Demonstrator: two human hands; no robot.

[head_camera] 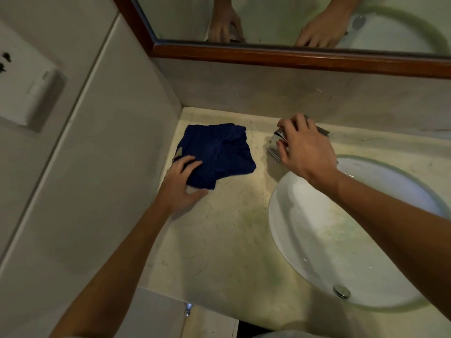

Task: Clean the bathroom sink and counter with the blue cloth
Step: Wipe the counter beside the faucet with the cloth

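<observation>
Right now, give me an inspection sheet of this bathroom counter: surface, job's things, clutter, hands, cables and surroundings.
Surface: pale marble counter with greenish staining beside the basin.
Job's things: blue cloth lies crumpled and flat on the counter near the back left corner; white sink is set in the counter, its drain near the front.
Clutter: nothing seen.
Hands: left hand holds the cloth's near corner, fingers on top and thumb under its edge; right hand covers the chrome faucet, grip unclear.
Cables: nothing seen.
Surroundings: wood-framed mirror above the backsplash; white socket plate on the left wall.
</observation>
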